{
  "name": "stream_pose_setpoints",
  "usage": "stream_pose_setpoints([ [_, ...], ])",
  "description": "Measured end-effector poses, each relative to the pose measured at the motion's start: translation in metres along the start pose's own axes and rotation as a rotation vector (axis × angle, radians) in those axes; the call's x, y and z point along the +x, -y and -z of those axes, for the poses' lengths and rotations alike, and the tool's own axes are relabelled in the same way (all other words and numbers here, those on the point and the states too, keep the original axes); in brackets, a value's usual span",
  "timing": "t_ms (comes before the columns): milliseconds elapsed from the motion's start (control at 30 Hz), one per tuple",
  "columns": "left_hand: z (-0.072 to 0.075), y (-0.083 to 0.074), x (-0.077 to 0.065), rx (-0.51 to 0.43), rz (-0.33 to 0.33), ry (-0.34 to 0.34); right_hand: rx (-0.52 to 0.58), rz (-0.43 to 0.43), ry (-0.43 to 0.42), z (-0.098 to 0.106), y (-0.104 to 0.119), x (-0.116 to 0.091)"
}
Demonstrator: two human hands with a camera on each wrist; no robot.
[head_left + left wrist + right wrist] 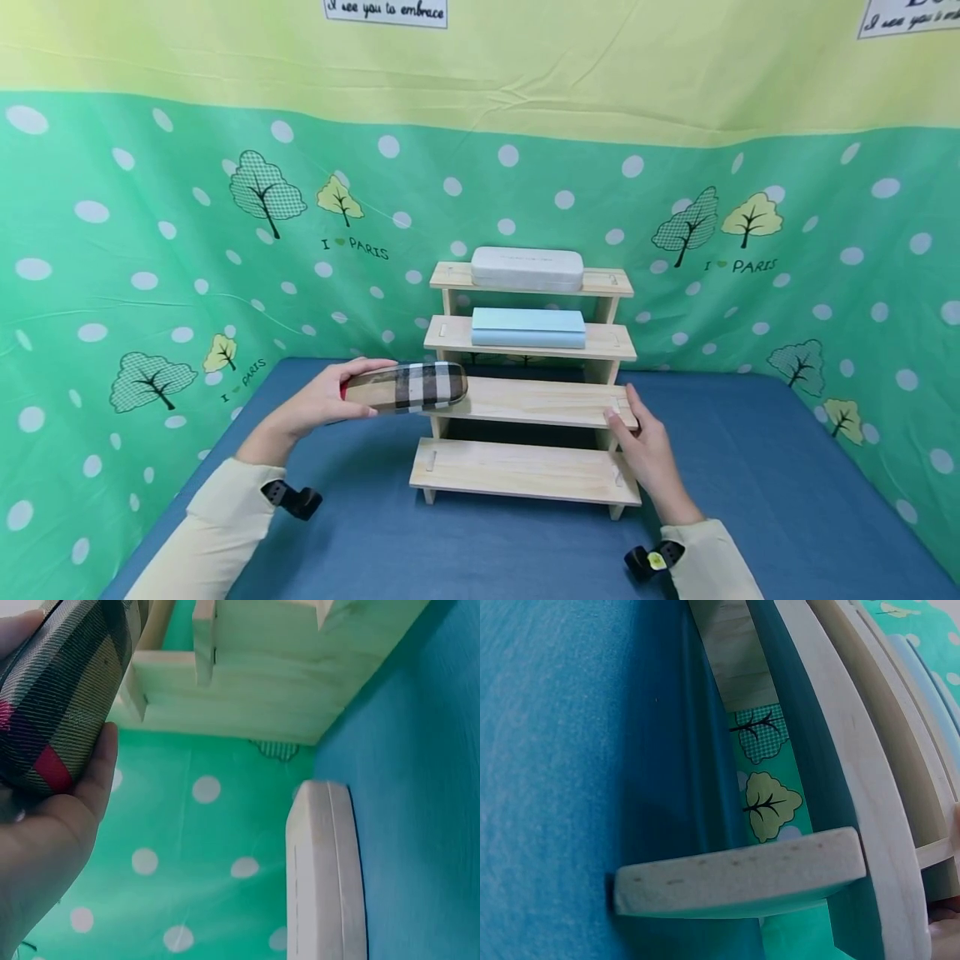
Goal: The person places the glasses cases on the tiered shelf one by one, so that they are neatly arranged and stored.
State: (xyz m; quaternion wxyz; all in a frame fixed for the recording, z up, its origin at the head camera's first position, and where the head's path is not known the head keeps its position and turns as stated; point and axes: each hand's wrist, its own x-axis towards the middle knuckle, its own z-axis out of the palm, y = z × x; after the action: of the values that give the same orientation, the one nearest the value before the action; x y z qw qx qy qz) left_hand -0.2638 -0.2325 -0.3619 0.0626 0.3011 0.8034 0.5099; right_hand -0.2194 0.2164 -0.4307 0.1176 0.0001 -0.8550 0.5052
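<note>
My left hand point(337, 393) grips one end of a plaid glasses case point(408, 387), its other end overlapping the left end of the second tier from the bottom. A red patch shows on the case point(71, 697) in the left wrist view. At the right end of that same tier, my right hand point(645, 442) holds the board's edge, thumb on top. The wooden step shelf point(525, 477) has several tiers. A white glasses case point(527, 269) lies on the top tier, and a light-blue case point(528, 328) on the tier below it.
The shelf stands on a blue-covered table point(360, 533). Behind it hangs a green and yellow curtain point(465, 167) with dots and trees. In the left wrist view, another white case point(322, 877) lies beside the blue cloth. Each wrist wears a black camera.
</note>
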Motion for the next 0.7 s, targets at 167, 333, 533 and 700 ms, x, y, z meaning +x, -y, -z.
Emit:
stream_pose_setpoints([
  [167, -0.012, -0.007, 0.011, -0.024, 0.029, 0.024, 0.003, 0.007, -0.001, -0.001, -0.001, 0.0],
  [333, -0.024, -0.013, 0.023, -0.035, 0.043, 0.041, -0.004, 0.006, -0.003, 0.0, 0.0, 0.0],
  [533, -0.041, -0.017, 0.04, -0.04, 0.003, 0.075, 0.002, 0.008, -0.008, 0.0, 0.0, 0.001],
  [700, -0.056, -0.02, 0.054, -0.068, -0.017, 0.109, 0.006, 0.022, -0.001, 0.0, -0.001, 0.0],
])
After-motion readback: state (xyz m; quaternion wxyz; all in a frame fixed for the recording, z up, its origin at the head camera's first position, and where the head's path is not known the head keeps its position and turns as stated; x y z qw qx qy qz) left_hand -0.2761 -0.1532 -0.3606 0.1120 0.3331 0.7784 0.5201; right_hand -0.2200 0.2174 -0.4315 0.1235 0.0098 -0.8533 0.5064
